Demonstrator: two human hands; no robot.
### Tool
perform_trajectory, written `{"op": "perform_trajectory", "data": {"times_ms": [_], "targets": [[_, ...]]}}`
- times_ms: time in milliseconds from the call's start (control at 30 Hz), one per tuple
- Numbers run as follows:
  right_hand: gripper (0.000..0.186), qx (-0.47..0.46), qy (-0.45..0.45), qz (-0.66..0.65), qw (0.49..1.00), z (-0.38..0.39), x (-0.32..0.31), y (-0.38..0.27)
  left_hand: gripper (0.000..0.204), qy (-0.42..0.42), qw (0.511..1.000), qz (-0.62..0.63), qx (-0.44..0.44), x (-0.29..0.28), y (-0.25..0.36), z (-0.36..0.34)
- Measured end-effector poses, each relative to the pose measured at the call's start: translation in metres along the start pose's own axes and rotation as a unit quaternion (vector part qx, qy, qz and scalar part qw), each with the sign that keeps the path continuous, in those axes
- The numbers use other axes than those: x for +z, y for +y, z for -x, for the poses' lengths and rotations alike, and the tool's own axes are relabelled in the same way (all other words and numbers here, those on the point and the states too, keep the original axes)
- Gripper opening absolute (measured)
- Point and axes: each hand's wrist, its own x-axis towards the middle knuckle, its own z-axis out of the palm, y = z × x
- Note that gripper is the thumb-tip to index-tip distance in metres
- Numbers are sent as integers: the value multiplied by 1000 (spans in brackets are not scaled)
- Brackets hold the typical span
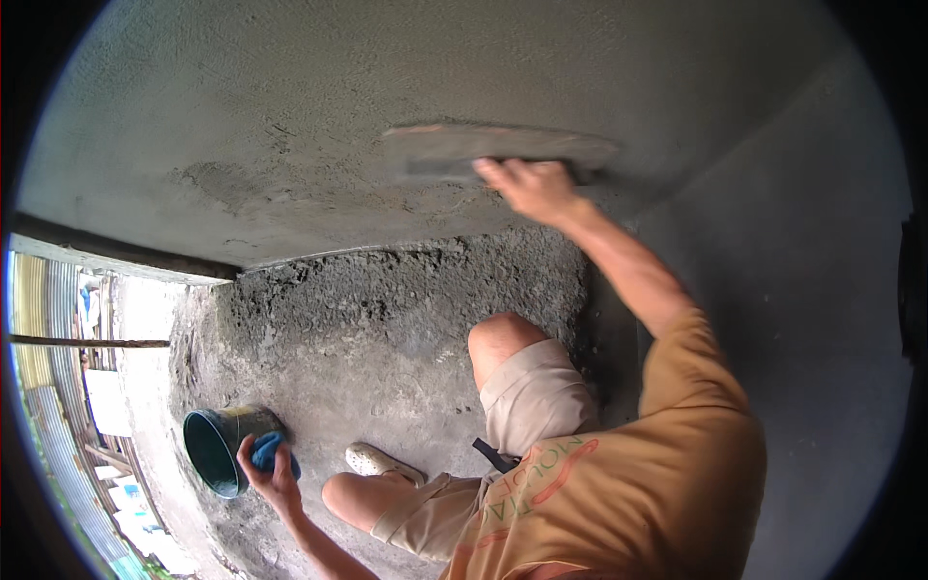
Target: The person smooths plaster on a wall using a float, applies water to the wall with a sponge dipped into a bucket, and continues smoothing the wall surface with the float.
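Note:
My right hand (532,187) is wrapped round the handle of a long, flat plastering float (440,143). Its blade lies against the grey, freshly rendered wall (338,87) and is slightly smeared by motion. Low at the left, my left hand (275,483) grips a blue sponge (268,448), whose far side is partly hidden. Just behind that hand a dark green bucket (232,420) leans with its mouth toward the left. A darker, rougher patch (217,184) marks the wall left of the float.
Along the wall's foot runs a band of crumbled wet mortar (387,280) on the concrete floor (358,377). A second smooth grey wall (793,290) meets the first at my right. At the left are a ledge (126,253), a thin bar (92,341) and corrugated sheets (58,425) outside.

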Motion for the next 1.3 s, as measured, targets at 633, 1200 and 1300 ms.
{"op": "perform_trajectory", "data": {"times_ms": [633,1200,1300], "targets": [[49,238,-377,-147,883,163,-15,-62,60,25,972,-222,-66,-31,-30,-9],[41,-10,-524,-23,851,-1,-20,-217,66,-68,886,-441,-125,-222,-298,-153],[42,24,-514,-42,857,-40,-14,-264,65,-191,826,-500,-179,-235,-291,-199]]}}
